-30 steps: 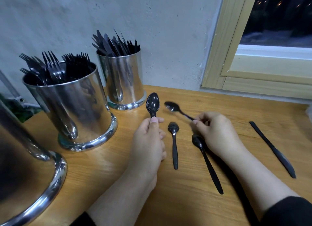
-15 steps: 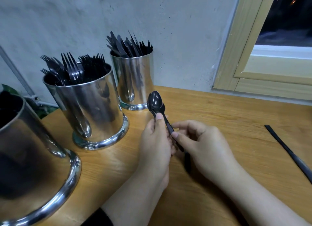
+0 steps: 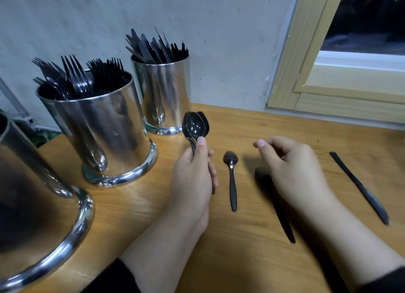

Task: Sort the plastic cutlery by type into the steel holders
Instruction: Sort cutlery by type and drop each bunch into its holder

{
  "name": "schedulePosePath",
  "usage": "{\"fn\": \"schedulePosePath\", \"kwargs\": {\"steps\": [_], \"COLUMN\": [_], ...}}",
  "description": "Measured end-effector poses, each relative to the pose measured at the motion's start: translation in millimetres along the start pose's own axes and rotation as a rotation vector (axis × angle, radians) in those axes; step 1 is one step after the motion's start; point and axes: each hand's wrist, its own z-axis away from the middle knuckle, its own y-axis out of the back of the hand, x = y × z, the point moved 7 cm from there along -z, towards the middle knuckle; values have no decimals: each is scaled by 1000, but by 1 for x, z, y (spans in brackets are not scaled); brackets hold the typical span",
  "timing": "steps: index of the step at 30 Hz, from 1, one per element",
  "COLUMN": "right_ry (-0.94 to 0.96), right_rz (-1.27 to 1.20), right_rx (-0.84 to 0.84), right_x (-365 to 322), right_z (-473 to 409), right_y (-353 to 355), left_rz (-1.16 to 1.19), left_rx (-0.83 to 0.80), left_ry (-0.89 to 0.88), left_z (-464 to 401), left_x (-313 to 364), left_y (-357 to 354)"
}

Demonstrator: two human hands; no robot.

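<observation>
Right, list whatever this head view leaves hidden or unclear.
- Big steel holder at near left: cut off by the frame edge, contents unseen.
- Long spoon: bowl partly under the right hand.
- Spoon stack in the left hand: count unclear, bowls overlap and handles are hidden in the fist.

Black spoons [image 3: 195, 127], shiny steel holders [image 3: 103, 128]

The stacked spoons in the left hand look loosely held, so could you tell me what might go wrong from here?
The stacked spoons are fanned, pinched only at the necks by the left hand; one could slip. The right hand hovers over a long spoon and may knock it or the small spoon.
</observation>
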Motion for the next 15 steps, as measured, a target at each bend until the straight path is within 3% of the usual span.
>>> {"fn": "schedulePosePath", "kwargs": {"steps": [7,15], "right_ry": [-44,-19], "right_rz": [458,496], "right_rx": [-320,-179], "right_x": [17,17], "right_z": [18,11], "right_y": [-5,-3], "left_rz": [14,3], "left_rx": [-43,-86], "left_ry": [-9,2], "left_z": [2,2], "left_x": [-1,-5], "left_y": [-2,-4]}}
